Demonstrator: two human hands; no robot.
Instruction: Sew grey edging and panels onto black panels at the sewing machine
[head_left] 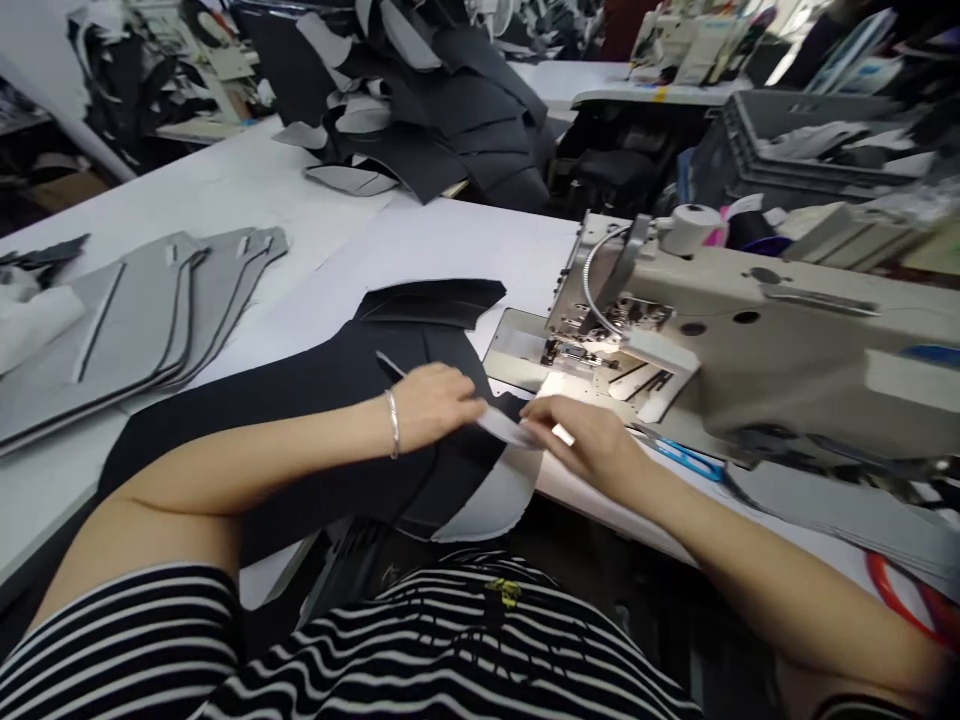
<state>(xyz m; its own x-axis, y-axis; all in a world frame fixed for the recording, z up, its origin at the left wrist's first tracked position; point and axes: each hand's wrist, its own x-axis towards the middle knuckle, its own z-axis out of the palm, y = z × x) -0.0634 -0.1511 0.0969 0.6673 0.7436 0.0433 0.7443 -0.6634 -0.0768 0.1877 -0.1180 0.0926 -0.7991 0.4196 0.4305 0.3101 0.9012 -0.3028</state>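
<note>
Head view puts our two hands near the middle, over a large black fabric panel [300, 385] spread on the white table [337, 265]. Our left hand [439, 405], a silver bracelet [393, 425] at its wrist, has thumb and fingers closed on one end of a narrow pale strip [504, 428]; at three o'clock from it, our right hand [592, 445] pinches the other end between thumb and fingertips. We cannot tell whether the strip is separate or the panel's own edge. The panel stretches under our left forearm toward nine o'clock, and a pale grey flap [491, 495] lies at six o'clock from the strip. Around our hands, we have a sewing machine [810, 330] at two o'clock, blue-handled scissors [690, 458] just past three, stacked grey panels [142, 320] between nine and ten, and a heap of dark pieces [469, 110] near twelve
</note>
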